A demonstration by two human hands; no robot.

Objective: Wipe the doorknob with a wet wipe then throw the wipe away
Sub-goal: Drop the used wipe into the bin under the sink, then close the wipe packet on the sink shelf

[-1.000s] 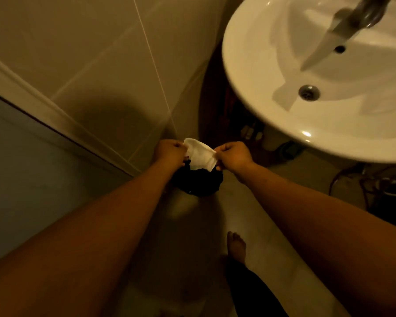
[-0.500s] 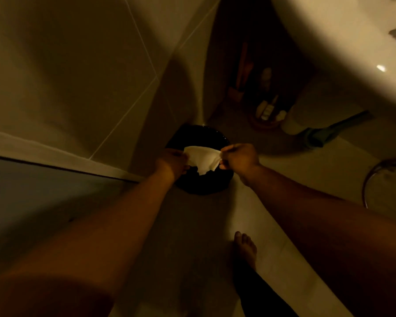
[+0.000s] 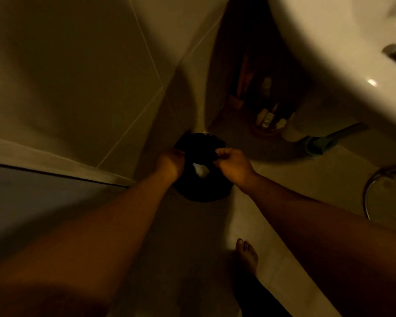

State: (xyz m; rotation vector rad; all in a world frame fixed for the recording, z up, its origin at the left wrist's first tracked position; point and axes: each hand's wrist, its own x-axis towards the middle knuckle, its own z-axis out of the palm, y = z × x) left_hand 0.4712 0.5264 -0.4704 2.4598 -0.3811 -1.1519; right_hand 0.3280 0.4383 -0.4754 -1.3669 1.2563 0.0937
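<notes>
The white wet wipe (image 3: pixel 200 171) lies crumpled inside the black round bin (image 3: pixel 201 193) on the floor, against the tiled wall corner. My left hand (image 3: pixel 169 162) hovers over the bin's left rim with its fingers loosely curled and nothing in them. Over the right rim is my right hand (image 3: pixel 232 165), thumb and fingers slightly apart, also holding nothing. Neither hand touches the wipe. The doorknob is out of view.
A white sink basin (image 3: pixel 329 53) overhangs at the upper right. Bottles and small items (image 3: pixel 268 117) stand in the dark corner under it, beside a grey pipe (image 3: pixel 325 143). A bare foot (image 3: pixel 247 255) stands on the floor tiles. A metal ring (image 3: pixel 370 191) is at the right edge.
Both hands held the wipe stretched between them above the bin; now they have let go and the wipe has dropped into the bin. The view has tilted down towards the floor.
</notes>
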